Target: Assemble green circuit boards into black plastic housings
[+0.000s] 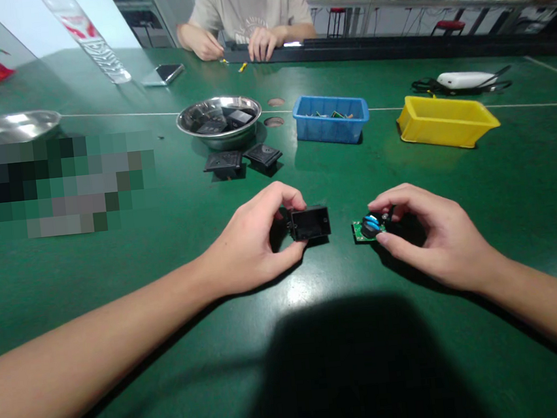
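My left hand point(256, 240) grips a small black plastic housing point(311, 223) between thumb and fingers, its hollow side facing me. To the right, my right hand point(433, 233) pinches a small green circuit board point(358, 231) that carries round black and blue parts. A short gap of table separates the board from the housing. Beyond my left hand, two black plastic pieces point(225, 163) point(263, 156) lie side by side in front of a steel bowl point(222, 137), which holds more dark pieces.
A blue bin point(329, 130) with small parts and a yellow bin point(448, 128) stand behind my right hand. At the left are another steel bowl point(28, 121) and a pixelated patch. Farther back are a bottle point(89, 40), a phone point(167, 74), a white device point(467, 79) and a seated person point(249, 8).
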A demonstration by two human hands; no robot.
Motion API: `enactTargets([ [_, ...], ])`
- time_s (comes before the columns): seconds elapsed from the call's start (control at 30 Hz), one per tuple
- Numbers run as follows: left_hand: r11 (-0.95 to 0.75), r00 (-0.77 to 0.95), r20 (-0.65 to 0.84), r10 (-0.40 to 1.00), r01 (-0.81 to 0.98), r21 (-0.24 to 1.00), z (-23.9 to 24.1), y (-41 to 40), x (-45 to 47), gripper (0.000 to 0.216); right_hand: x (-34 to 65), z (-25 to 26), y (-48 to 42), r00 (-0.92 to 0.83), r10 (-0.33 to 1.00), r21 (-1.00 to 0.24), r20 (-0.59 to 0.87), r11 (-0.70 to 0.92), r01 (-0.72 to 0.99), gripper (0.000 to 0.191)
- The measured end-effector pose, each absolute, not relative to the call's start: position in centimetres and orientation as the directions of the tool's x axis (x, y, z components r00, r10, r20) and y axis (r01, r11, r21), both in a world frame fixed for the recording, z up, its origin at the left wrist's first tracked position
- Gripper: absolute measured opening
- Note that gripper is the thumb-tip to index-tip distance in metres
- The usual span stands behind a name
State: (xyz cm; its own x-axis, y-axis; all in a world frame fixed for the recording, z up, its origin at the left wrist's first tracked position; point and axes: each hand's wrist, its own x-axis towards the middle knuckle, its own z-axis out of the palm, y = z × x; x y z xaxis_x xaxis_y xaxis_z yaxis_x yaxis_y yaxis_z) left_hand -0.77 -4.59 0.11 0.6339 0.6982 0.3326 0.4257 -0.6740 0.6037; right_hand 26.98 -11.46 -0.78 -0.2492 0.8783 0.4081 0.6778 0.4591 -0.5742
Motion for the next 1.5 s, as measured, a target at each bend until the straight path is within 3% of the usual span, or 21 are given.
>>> enactTargets([
  [0.1, -0.668, 0.636, 0.322, 0.701, 0.430, 0.607, 0.10, -4.59, -0.74, 0.023, 26.90, -0.96, -11.32, -0.336, 0.856, -0.512, 0.394, 0.508, 0.693, 0.037],
  [0.23, -0.670, 0.644, 0.316, 0.697, 0.427, 0.608, 0.20, -4.61, -0.70, 0.023, 26.90, -1.10, -11.16, -0.368, 0.842, -0.468, 0.394, 0.528, 0.708, 0.034],
  [0.7, -0.642, 0.638, 0.283, 0.716, 0.443, 0.626, 0.23, -4.65, -0.65, 0.025, 26.94, -0.93, -11.45, -0.280, 0.864, -0.534, 0.418, 0.483, 0.694, 0.034],
  [1.5, -0.649, 0.648, 0.297, 0.701, 0.406, 0.644, 0.18, -4.65, -0.66, 0.025, 26.91, -0.84, -11.60, -0.284, 0.841, -0.564, 0.461, 0.525, 0.638, 0.031],
])
